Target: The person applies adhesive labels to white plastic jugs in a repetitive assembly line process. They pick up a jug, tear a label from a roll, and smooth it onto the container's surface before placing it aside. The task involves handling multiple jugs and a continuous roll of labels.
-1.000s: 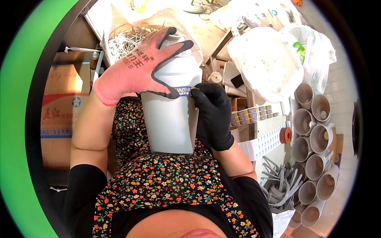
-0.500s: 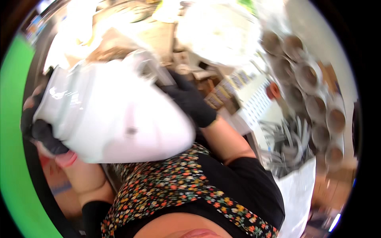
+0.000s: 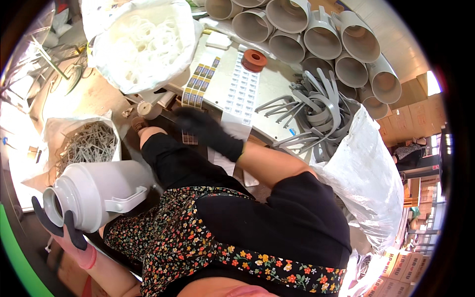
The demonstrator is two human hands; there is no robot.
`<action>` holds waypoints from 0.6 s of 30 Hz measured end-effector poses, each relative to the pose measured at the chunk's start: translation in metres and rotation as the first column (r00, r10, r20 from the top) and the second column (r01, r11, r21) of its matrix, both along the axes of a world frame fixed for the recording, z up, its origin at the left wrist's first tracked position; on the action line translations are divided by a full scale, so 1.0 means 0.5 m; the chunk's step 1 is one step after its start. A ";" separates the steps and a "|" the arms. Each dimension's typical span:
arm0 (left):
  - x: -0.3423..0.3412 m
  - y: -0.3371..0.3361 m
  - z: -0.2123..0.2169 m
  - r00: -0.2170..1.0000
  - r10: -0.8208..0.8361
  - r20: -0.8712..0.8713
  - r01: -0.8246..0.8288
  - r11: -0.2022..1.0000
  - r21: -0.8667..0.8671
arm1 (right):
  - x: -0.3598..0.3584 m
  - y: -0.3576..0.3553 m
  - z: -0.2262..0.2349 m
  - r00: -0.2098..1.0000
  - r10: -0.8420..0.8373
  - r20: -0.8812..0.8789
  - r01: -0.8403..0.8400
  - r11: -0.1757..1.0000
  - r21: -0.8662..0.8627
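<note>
A light grey plastic jug (image 3: 116,185) with a side handle lies on its side at the lower left, its open neck facing left. My left hand (image 3: 74,237), in a pink and black glove, is closed on the neck end, with dark fingers against the rim. My right hand (image 3: 205,131), in a black glove, is away from the jug, above my lap and near the table's edge. A strip of dark and yellow labels (image 3: 200,81) hangs off the table beside it. Its fingers blend into the dark background, so their grip is unclear.
A white bag of clear rings (image 3: 143,47) stands ahead, and a sack of thin grey pieces (image 3: 89,143) at left. On the table (image 3: 210,101) are a label sheet (image 3: 242,91) and a brown tape roll (image 3: 254,60). Grey handles (image 3: 321,114) and stacked grey cylinders (image 3: 292,47) are right.
The jug has moved down and left from in front of my chest, turning so its handle faces me. My right hand has let go of it and is now apart from it. The view has shifted.
</note>
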State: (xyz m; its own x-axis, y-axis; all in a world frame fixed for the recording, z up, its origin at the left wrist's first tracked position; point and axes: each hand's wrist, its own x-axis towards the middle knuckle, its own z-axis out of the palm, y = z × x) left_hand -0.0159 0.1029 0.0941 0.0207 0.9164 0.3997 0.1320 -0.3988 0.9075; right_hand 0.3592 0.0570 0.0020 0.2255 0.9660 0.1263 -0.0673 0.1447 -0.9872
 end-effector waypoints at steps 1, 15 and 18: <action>-0.008 0.003 -0.009 1.000 -0.031 -0.005 0.031 0.999 -0.015 | 0.091 -0.006 -0.048 0.990 -0.137 0.042 0.141 0.986 -0.093; 0.067 0.003 -0.031 0.994 -0.072 0.080 0.084 0.985 -0.154 | 0.517 -0.284 -0.120 0.506 -0.620 -0.599 0.621 0.744 -0.245; 0.076 -0.006 -0.026 0.993 -0.070 0.096 0.085 0.982 -0.167 | 0.470 -0.285 -0.077 0.659 -0.751 -0.047 0.738 0.657 -0.153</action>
